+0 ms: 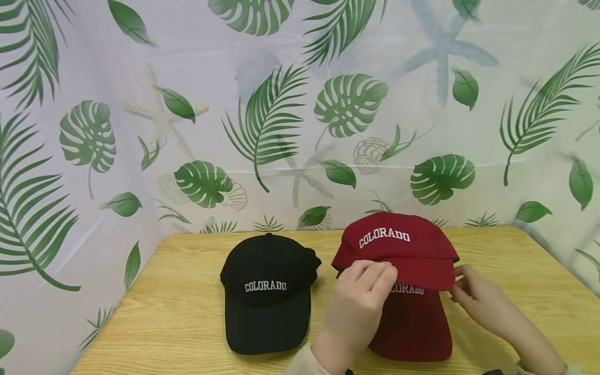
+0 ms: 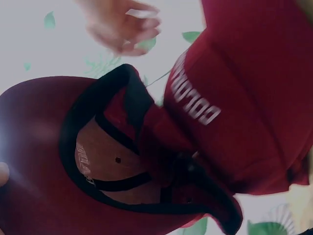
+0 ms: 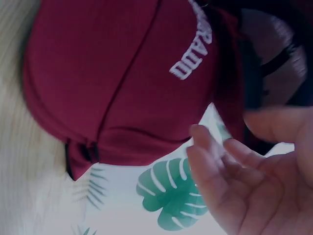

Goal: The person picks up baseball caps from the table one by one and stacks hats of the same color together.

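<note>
A red baseball cap (image 1: 398, 245) with white COLORADO lettering is tilted above a second red cap (image 1: 412, 333), which lies brim forward on the table. My left hand (image 1: 358, 297) pinches the upper cap's brim at its left side; a fingertip (image 2: 3, 174) shows at the left wrist view's edge. That view looks into the upper cap's dark-edged opening (image 2: 117, 161). Beside the brim's right edge, my right hand (image 1: 478, 297) has its fingers loosely bent. In the right wrist view this hand (image 3: 254, 181) holds nothing, its fingertips near the lower cap (image 3: 122, 83).
A black COLORADO cap (image 1: 267, 291) lies brim forward on the wooden table (image 1: 159, 302), left of the red caps. Behind the table hangs a white cloth (image 1: 290, 47) printed with green leaves and starfish.
</note>
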`<state>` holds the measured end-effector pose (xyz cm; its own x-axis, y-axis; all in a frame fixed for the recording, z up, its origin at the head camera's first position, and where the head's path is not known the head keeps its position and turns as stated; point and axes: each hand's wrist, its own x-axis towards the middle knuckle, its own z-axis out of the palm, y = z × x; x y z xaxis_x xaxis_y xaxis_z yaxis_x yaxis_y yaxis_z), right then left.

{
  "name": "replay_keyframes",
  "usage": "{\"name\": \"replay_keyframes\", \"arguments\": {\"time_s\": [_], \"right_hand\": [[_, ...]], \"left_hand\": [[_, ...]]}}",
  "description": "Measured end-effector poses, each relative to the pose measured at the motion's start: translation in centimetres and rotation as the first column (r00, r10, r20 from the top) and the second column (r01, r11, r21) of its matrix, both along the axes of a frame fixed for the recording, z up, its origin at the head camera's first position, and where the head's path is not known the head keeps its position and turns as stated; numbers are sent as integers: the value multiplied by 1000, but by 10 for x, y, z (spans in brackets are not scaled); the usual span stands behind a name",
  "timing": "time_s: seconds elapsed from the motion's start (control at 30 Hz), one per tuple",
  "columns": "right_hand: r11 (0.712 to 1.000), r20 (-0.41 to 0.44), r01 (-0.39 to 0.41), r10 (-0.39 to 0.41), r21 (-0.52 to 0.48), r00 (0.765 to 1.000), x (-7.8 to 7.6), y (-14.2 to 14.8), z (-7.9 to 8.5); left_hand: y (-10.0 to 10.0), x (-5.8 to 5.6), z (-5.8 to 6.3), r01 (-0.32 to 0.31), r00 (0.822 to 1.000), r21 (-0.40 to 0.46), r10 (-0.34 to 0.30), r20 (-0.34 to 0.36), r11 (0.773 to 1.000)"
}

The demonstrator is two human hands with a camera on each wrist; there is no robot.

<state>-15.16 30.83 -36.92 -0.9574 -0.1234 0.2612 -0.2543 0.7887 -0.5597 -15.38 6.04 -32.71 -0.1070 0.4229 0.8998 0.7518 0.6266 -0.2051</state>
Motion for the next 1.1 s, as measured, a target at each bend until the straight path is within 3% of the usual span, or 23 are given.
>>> {"name": "replay_keyframes", "arguments": {"time_s": [0.17, 0.3, 0.4, 0.5, 0.6, 0.67, 0.77, 0.83, 0.9, 1.03, 1.1], "right_hand": [[978, -19, -25, 21, -205, 1000, 3, -4, 6], [940, 31, -35, 49, -339, 998, 2, -6, 8], [917, 88, -34, 75, -398, 993, 1, -5, 7], [876, 99, -55, 116, -478, 988, -1, -2, 5], [796, 81, -92, 174, -599, 981, -2, 1, 2], [743, 79, -96, 196, -662, 977, -3, 2, 1], [702, 67, -81, 180, -708, 981, -3, 2, 1], [708, 45, -89, 169, -701, 985, -3, 1, 1], [730, 17, -118, 174, -673, 985, -2, 0, 1], [801, -54, -187, 190, -569, 980, 0, -2, 1], [832, -109, -218, 189, -510, 976, 2, -4, 2]], "left_hand": [[12, -1, -16, -14, 999, -101, 17, 38, 995], [19, 0, -28, 22, 990, -183, 3, 138, 983], [22, 0, -33, 65, 976, -207, -18, 218, 976], [22, 0, -36, 85, 966, -191, -34, 257, 978], [19, -4, -37, 17, 972, -186, 28, 234, 982], [15, -6, -36, -46, 966, -181, 90, 244, 982], [9, -9, -34, -133, 945, -187, 182, 273, 973], [6, -9, -31, -142, 933, -184, 194, 303, 973], [2, -9, -27, -124, 932, -169, 174, 319, 978], [-3, -11, -20, -27, 945, -56, 44, 324, 998], [-5, -11, -16, 12, 956, 7, -13, 292, 1000]]}}
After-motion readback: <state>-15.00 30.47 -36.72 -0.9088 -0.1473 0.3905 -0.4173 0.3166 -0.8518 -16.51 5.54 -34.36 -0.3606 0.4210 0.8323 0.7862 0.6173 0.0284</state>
